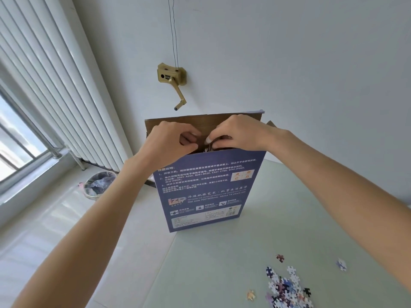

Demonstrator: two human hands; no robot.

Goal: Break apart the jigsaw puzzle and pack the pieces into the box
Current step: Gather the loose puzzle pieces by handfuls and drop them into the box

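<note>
Both hands meet over the open mouth of the box (201, 187), which stands upright on its narrow end at the far left edge of the pale green surface (255, 241). The left hand (169, 143) has its grip pinched together, thumb against curled fingers, on a small dark bit right at the box's opening; it looks like puzzle material, though it is too small and shadowed to be sure. The right hand (238, 135), just at 3 o'clock of the left and nearly touching it, has its fingers likewise drawn together on the same dark bit, with the knuckles raised and the fingertips pointing down into the opening. What they hold sits between the two grips, just above the box's blue printed front panel and in front of its raised brown flap (178, 121).

Both forearms reach forward and upward from the bottom corners of the view, the left from 7 o'clock, the right from 4 o'clock, converging at the box top with the wrists bent slightly inward.

Well apart from the hands, at 5 o'clock of the box on the near part of the surface, lies a loose heap of puzzle pieces (287, 287), with a few strays around it. At 9 o'clock of the box, on the floor, stands a waste bin (100, 182) beside a white radiator (51, 85). On the wall at 12 o'clock hangs a brass crank (172, 80).
</note>
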